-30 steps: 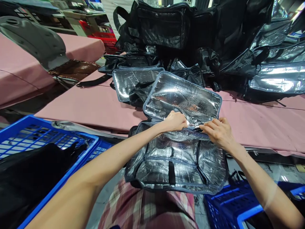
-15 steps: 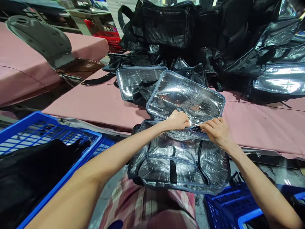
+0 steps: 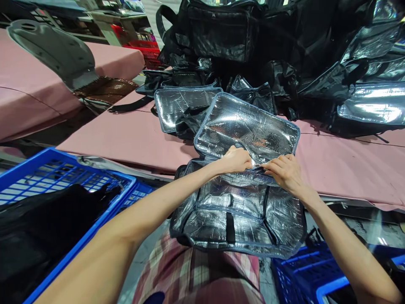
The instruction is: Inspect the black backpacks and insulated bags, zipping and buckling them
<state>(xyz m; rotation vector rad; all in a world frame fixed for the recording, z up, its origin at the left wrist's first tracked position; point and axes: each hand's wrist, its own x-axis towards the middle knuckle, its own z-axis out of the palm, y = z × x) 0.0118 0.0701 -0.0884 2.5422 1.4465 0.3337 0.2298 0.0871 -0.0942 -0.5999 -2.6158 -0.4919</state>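
An insulated bag (image 3: 209,228) with a silver foil lining lies unfolded between my lap and the table edge, its lid (image 3: 249,120) laid back on the pink tabletop. My left hand (image 3: 237,159) is closed on the foil-lined bag along the seam where lid and body meet. Just to its right, my right hand (image 3: 284,171) pinches the same seam, thumb and fingers pressed together. A dark strip of edging shows between the two hands. One black strap (image 3: 230,228) crosses the lining near my lap. What lies under my left fingers is hidden.
Another foil-lined bag (image 3: 180,105) lies behind the lid. Black bags (image 3: 221,33) are heaped at the back, with silver-lined ones (image 3: 373,103) on the right. Blue crates (image 3: 126,185) stand left and right (image 3: 294,270) below the pink table (image 3: 126,139). A grey chair (image 3: 57,55) stands farther left.
My right hand has shifted very slightly along the seam, and the lid's right corner has moved a little. My left hand keeps its place.
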